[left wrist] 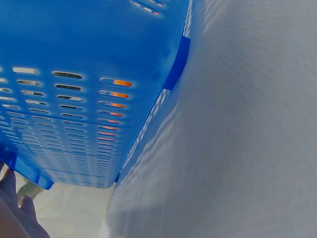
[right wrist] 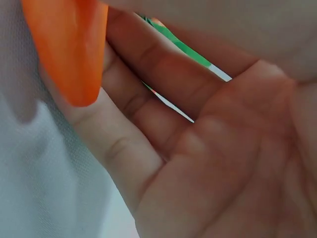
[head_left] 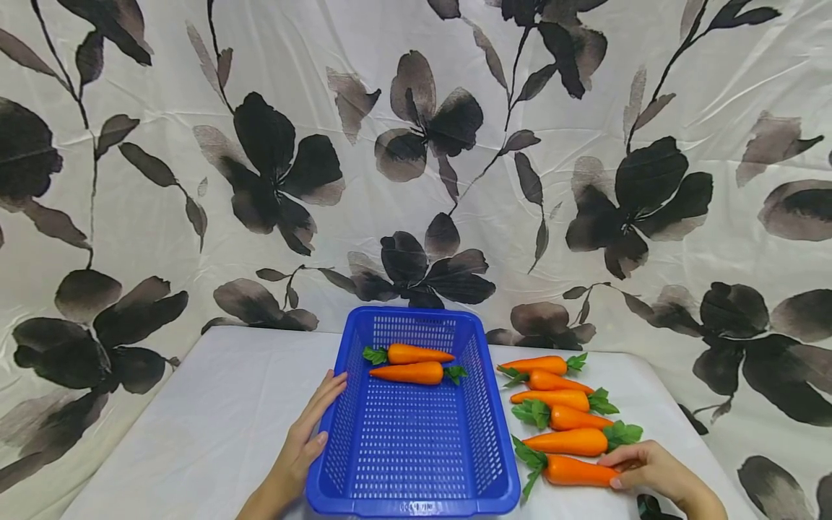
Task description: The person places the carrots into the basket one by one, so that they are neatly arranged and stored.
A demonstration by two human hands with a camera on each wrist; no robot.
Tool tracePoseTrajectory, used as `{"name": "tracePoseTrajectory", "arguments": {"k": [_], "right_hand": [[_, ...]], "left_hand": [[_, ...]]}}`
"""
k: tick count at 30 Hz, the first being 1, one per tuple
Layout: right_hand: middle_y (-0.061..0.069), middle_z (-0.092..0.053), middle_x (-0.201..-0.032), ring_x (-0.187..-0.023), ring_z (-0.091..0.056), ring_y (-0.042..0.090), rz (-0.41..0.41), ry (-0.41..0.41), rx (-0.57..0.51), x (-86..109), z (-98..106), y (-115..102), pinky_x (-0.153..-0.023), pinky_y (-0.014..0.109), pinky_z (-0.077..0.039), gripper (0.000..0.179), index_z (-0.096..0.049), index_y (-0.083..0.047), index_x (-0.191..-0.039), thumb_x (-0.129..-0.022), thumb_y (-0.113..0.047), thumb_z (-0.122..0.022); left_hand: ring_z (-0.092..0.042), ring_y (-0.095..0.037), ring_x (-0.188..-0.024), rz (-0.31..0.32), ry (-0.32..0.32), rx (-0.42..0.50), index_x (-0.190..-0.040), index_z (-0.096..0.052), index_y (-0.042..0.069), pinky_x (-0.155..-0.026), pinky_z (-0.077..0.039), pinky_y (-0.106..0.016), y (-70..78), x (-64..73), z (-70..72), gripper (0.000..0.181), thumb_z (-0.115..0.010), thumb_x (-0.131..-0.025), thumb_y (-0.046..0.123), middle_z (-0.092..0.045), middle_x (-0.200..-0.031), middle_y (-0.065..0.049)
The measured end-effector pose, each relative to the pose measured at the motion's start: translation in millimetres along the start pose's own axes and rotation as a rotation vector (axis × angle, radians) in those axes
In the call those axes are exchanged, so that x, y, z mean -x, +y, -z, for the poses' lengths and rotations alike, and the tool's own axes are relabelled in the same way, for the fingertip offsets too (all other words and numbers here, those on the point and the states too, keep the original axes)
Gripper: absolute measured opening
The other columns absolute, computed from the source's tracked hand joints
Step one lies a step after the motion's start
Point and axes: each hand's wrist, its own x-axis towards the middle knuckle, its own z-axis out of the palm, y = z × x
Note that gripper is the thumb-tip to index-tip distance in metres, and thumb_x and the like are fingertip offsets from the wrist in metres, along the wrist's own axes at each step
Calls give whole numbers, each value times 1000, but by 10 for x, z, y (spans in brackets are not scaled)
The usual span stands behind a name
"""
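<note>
In the head view, my left hand [head_left: 304, 435] rests with extended fingers against the left rim of a blue plastic basket [head_left: 411, 462]. Two orange carrots with green leafy tops lie inside it toward the far end, one carrot [head_left: 416, 354] behind the other [head_left: 416, 373]. On the right, my right hand [head_left: 659, 471] pinches the narrow end of the nearest carrot [head_left: 578, 471] between thumb and fingers. That carrot's leaves point left, toward the basket. The right wrist view shows the carrot's tip [right wrist: 74, 59] against the fingers.
Several more carrots [head_left: 565, 442] form a column along the basket's right side, their leafy ends alternating. A white cloth covers the table [head_left: 214, 419]. Behind it hangs a floral curtain [head_left: 520, 238]. A small dark object [head_left: 650, 508] shows below my right hand.
</note>
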Motion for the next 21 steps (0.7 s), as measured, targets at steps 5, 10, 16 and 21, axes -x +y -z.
{"name": "tracePoseTrajectory", "arguments": {"k": [5,10,16,21], "right_hand": [[7,-72,-105,-85,-63,8,18,3,15,8,1,-18,-74,24,-55,31,-64,17,-114,-87,1,-66],[6,-72,-107,-85,-63,7,29,24,37,34,8,-48,-74,24,-55,32,-62,18,-115,-89,1,-66],[2,-71,-108,-87,-62,5,32,62,61,79,27,-126,-76,23,-54,33,-60,20,-116,-91,-2,-65],[-3,-70,-110,-90,-62,2,53,100,100,116,31,-214,-79,20,-53,34,-60,18,-117,-91,-4,-66]], "left_hand": [[-11,-41,-149,20,-2,-5,-148,-38,-4,-118,-8,-22,10,-2,5,58,-35,-91,9,-33,-155,-25],[-12,-42,-149,-4,-1,-4,-147,-38,-6,-119,-8,-23,6,-2,0,58,-35,-92,9,-33,-155,-26],[-11,-43,-149,-22,0,2,-146,-38,-8,-119,-8,-24,4,0,-5,57,-34,-92,9,-32,-154,-28],[-11,-42,-149,-22,-3,5,-147,-38,-8,-119,-7,-24,5,-1,0,57,-34,-92,9,-32,-154,-28]]}}
